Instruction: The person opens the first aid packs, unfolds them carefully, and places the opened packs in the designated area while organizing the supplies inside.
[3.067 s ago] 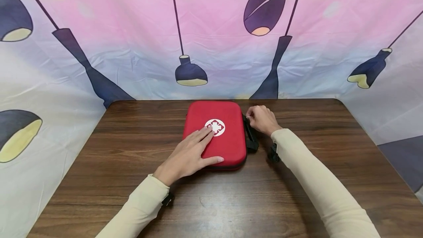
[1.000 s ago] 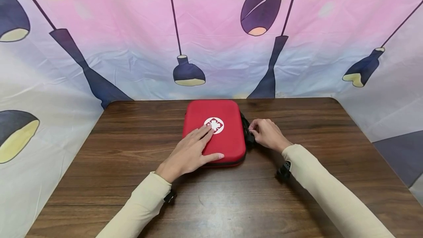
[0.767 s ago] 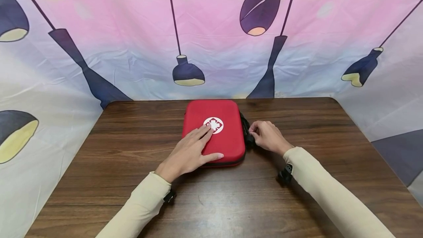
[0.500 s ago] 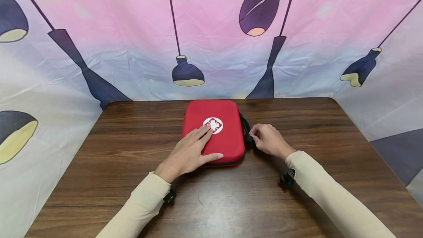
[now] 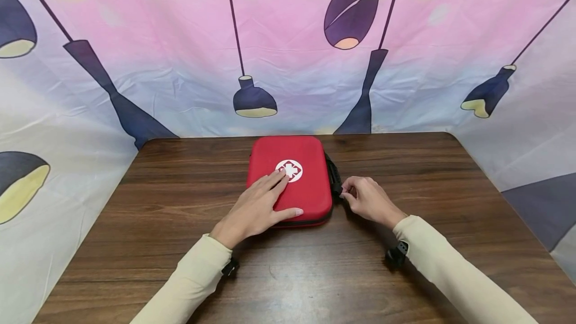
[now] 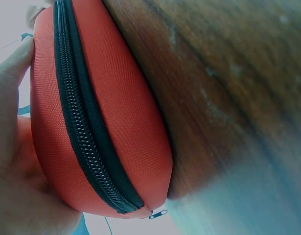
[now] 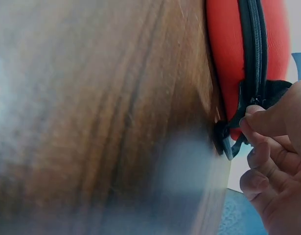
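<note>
Red case (image 5: 311, 191) lies under the left grip (image 5: 255, 209) (fingers outstretched), just beside the right grip (image 5: 368, 199) pinching its zipper (image 7: 257, 49).

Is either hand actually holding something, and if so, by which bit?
The right hand appears to pinch the zipper at its right-side slider, any tab there hidden. The left hand lies spread on the red case, gripping nothing.

Red rectangular fabric case (image 5: 308, 184): on brown wood-grain desk (image 5: 180, 204), towards rear edge. Black strap handle (image 5: 334, 174): case's right side. Printed cloth backdrop (image 5: 198, 54): behind desk.
</note>
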{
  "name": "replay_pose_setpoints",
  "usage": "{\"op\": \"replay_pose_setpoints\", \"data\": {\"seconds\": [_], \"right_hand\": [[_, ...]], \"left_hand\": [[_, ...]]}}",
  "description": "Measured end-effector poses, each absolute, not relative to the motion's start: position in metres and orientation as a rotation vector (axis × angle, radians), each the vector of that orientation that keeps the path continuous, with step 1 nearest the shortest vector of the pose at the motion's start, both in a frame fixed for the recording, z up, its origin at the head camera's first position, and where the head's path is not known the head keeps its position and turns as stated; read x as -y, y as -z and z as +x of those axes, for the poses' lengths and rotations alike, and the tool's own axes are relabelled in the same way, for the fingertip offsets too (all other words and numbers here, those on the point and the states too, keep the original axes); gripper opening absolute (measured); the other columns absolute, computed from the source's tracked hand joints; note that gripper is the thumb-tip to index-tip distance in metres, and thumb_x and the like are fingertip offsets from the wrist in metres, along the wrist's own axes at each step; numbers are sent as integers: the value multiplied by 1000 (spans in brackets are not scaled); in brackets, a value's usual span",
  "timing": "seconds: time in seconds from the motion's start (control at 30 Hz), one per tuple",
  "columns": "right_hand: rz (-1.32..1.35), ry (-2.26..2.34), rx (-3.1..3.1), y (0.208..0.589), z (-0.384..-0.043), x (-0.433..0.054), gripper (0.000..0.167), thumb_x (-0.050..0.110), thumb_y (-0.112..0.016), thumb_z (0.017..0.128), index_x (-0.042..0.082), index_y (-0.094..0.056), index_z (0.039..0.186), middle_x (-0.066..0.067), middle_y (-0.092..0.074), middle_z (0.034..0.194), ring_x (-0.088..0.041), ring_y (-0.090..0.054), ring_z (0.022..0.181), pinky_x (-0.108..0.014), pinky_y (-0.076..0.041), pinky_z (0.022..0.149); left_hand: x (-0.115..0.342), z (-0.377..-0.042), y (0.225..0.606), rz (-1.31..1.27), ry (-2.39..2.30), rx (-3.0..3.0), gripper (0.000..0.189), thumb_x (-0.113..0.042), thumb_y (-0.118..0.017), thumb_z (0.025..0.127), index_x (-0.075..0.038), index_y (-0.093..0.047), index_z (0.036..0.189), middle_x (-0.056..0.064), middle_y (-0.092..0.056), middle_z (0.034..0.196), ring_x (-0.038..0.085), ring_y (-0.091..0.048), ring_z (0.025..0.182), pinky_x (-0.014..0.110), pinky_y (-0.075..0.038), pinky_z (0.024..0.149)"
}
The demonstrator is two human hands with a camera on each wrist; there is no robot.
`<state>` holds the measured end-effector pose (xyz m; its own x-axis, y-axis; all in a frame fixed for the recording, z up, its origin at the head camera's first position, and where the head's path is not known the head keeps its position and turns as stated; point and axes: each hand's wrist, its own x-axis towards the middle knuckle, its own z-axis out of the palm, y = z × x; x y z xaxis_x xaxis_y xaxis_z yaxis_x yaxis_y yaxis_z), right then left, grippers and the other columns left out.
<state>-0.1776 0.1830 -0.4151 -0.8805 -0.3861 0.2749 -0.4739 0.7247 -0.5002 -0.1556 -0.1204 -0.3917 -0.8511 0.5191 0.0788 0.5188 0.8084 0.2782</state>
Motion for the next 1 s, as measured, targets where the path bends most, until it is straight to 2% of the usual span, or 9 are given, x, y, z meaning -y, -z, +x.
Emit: {"op": "replay_pose_setpoints", "data": {"seconds": [0.3,1.0], "right_hand": [[699,-976,2777,418,-164,-184,7,4,-77,87,10,-73,85,7,-66,73,-3,-54,62,-25,-46,58],[773,-895,2779,414,-135,-177,14,5,-79,86,15,-69,82,13,-61,73,2,-50,62,-22,-45,57]], "left_hand": [[120,-156,392,860,-457,-2987,94,-74,-53,91,-7,-40,156,11,-32,163,28,-27,151,43,-22,122],[121,-156,391,854,-451,-2987,94,-74,-53,91,-7,-39,156,11,-31,163,27,-27,151,42,-22,122]]}}
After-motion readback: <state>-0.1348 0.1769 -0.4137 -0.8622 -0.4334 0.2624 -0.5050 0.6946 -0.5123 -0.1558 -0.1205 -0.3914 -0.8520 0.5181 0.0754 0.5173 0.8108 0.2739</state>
